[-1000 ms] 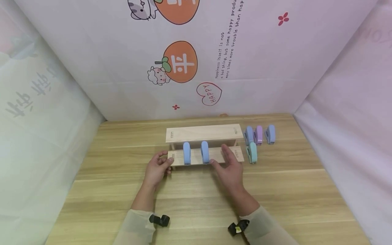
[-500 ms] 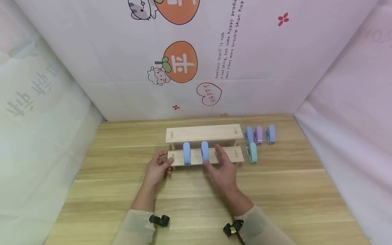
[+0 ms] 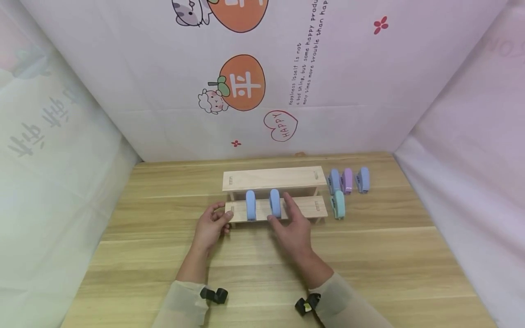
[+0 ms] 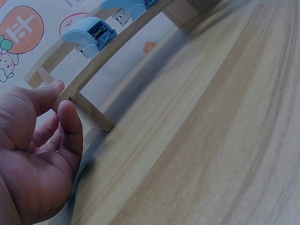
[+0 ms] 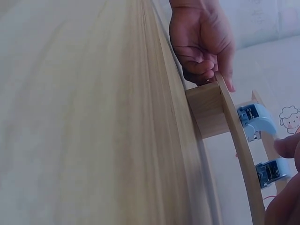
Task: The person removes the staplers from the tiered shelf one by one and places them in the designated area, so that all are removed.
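Pinching shelf (image 3: 262, 209), left hand (image 3: 210, 228) — right hand (image 3: 293, 232) straddling stapler (image 3: 275, 202), grip unclear, wood-grain table (image 3: 389, 255), printed white wall (image 3: 344, 77).

I count six staplers (image 3: 275, 202) in all: four blue, one purple and one green. Two, both blue, are on the front board (image 3: 262, 209); the other four, two blue, one purple and one green, are on the bench (image 3: 262, 273), of which there is one. The boards come to two, with the back board (image 3: 272, 178). My grips make two, left grip (image 3: 210, 231) and right grip (image 3: 294, 232), with two sleeves (image 3: 180, 303) and two wrist cameras (image 3: 221, 296). Printed on the wall cloth (image 3: 348, 82) I see two orange discs (image 3: 248, 82), two animals (image 3: 213, 101), two red flowers (image 3: 381, 25) and one heart (image 3: 280, 125).
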`<state>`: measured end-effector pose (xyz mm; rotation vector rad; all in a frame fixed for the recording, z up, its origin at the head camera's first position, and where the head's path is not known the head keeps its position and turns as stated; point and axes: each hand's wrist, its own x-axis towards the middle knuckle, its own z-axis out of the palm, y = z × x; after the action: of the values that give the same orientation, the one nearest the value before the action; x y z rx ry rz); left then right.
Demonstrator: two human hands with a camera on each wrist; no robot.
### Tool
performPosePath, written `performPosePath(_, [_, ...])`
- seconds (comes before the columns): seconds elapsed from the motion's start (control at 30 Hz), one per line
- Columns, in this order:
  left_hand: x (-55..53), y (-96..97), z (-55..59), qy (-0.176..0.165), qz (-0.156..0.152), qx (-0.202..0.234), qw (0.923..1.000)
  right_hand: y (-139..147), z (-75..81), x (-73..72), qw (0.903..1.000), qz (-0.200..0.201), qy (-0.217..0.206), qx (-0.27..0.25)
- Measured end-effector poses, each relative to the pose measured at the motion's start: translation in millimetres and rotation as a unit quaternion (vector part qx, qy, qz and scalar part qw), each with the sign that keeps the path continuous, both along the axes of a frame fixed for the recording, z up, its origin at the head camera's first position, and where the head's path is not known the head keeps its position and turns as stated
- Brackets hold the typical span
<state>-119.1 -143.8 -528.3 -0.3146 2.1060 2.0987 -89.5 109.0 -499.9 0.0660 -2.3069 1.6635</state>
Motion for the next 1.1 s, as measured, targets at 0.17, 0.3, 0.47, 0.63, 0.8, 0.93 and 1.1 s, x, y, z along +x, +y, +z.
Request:
performPosePath(0.17, [-0.4,0.7,0.7,-0.003,0.005,-0.003,1.0,-3.3,0.1,-2.0,1.0,0.004,-0.003,0.003])
performPosePath(0.3, [0.4,1.3,1.6,-0.003,0.005,-0.007,1.0,-5.3,-1.8,-3.6,0.9998,0.008,0.009,0.015])
performPosePath(0.47, [0.0,2.6,2.3,-0.002,0.007,-0.017,0.9998,-7.7,-3.0,-5.2,0.999,0.005,0.037,0.024])
performPosePath(0.63, [-0.5,2.3,2.5,-0.004,0.011,-0.016,0.9998,-10.2,-3.2,-7.1,0.9989,0.002,0.038,0.029])
performPosePath(0.8, [-1.3,0.7,0.2,-0.002,0.009,-0.01,0.9999,-12.1,-3.6,-9.9,0.9991,0.004,0.027,0.034])
performPosePath(0.93, [-2.5,0.3,-1.7,-0.004,0.006,-0.011,0.9999,-13.0,-4.2,-11.6,0.9989,-0.002,0.02,0.041])
performPosePath(1.1, [-3.1,0.7,-1.8,-0.006,0.007,-0.013,0.9999,-14.2,-2.5,-12.6,0.9989,-0.004,0.016,0.044])
